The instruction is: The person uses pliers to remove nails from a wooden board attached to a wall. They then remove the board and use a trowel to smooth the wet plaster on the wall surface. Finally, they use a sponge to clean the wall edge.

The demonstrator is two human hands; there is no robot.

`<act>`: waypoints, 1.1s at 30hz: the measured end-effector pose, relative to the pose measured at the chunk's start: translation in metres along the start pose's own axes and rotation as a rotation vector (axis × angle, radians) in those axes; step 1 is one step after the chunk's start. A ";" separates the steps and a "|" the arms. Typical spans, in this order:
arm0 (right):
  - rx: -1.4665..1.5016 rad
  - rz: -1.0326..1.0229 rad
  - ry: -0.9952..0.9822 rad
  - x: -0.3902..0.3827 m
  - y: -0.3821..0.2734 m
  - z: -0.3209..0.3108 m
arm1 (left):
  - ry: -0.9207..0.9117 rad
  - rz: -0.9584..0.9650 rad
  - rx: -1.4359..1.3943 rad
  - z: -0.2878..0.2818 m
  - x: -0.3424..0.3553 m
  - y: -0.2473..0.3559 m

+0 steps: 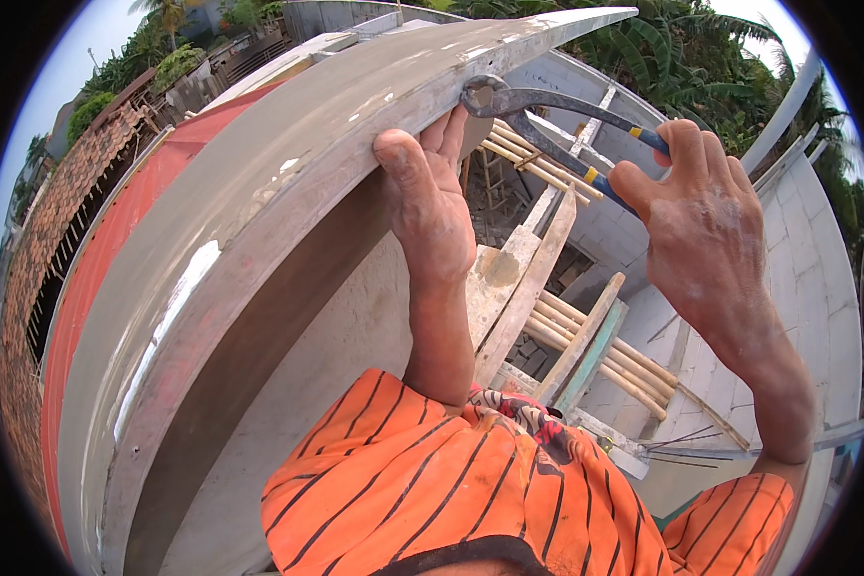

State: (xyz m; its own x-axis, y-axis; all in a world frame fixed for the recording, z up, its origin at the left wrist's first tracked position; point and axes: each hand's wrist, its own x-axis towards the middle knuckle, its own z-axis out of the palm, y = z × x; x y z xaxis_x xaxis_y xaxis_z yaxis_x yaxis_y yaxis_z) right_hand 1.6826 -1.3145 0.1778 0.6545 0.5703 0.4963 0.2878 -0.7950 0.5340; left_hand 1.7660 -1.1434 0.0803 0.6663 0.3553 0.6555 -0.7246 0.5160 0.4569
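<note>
A long wooden board [307, 206] runs along the edge of a wet-looking grey cement ledge [240, 163], from lower left to upper right. My left hand [430, 197] holds the board's lower edge, thumb against its near side and the other fingers reaching up behind it, partly hidden. In my right hand [706, 206] are metal pincers [533, 99] with blue and yellow handles. The handles are spread apart. The rounded jaws meet the board's edge just beyond my left fingertips; whether they bite on a nail I cannot make out.
Below me are bamboo poles [634, 379], a narrow plank [533, 278] and a green-edged timber [590, 355], with a drop between them. A pale block wall [806, 288] rises at right. Red roofing [115, 250] and a tiled roof [43, 259] lie beyond the ledge.
</note>
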 end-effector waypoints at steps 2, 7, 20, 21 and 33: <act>0.193 0.059 -0.163 0.003 0.003 -0.002 | 0.019 0.002 0.006 0.000 0.000 -0.001; 1.028 0.493 -0.884 0.025 0.017 -0.031 | 0.030 -0.021 0.021 -0.001 -0.004 0.002; 0.577 0.211 -0.473 0.005 0.006 -0.024 | 0.049 -0.019 0.004 0.005 -0.004 0.004; 0.673 0.244 -0.596 0.012 0.012 -0.028 | 0.048 -0.026 0.000 0.005 -0.004 0.004; 0.153 0.127 -0.195 -0.004 -0.001 -0.010 | 0.000 -0.043 0.002 -0.002 -0.005 -0.004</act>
State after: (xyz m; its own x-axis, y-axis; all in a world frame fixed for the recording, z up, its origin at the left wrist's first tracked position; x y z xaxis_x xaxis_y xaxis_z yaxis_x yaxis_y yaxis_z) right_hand 1.6722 -1.3142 0.1824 0.8100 0.4254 0.4037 0.2873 -0.8879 0.3592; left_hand 1.7659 -1.1454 0.0746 0.6972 0.3323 0.6352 -0.6953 0.5296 0.4860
